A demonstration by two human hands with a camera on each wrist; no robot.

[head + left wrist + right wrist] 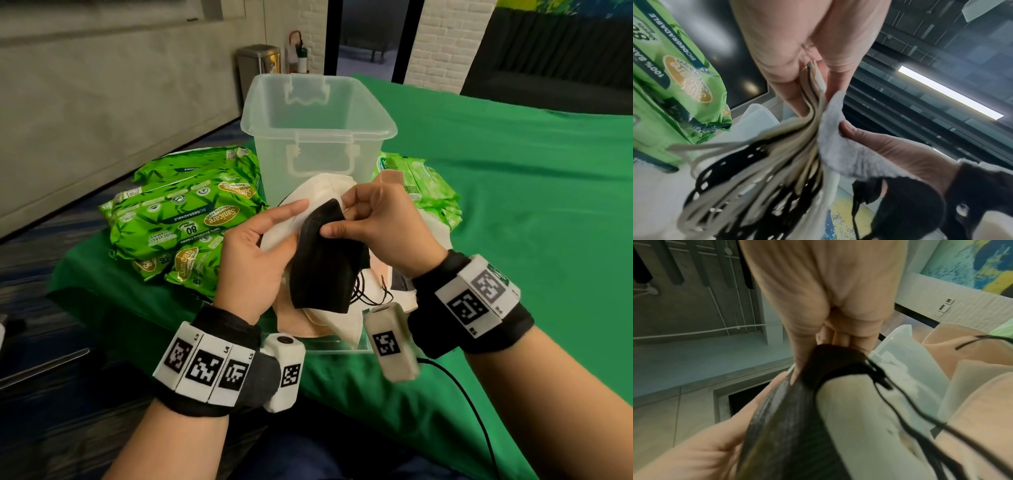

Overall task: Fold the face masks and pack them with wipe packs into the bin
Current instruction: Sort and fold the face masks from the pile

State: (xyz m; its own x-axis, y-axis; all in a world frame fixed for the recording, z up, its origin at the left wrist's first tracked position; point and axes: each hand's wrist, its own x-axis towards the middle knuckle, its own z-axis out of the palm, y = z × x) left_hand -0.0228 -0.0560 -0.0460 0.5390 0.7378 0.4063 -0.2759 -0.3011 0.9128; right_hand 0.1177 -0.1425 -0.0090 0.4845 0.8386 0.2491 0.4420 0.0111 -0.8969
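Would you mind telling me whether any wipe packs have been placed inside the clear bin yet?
No, in the head view the clear bin holds nothing, and the green wipe packs lie on the green cloth beside it.

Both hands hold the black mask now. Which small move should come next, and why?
Probably lay the folded black fabric face mask into the clear plastic bin. The right hand pinches its top edge, the left hand holds a stack of masks, and the bin behind looks empty.

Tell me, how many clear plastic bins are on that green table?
1. The clear bin stands open on the green table, just beyond both hands, with green wipe packs on either side of it. No second bin shows, though the table's far end is out of view.
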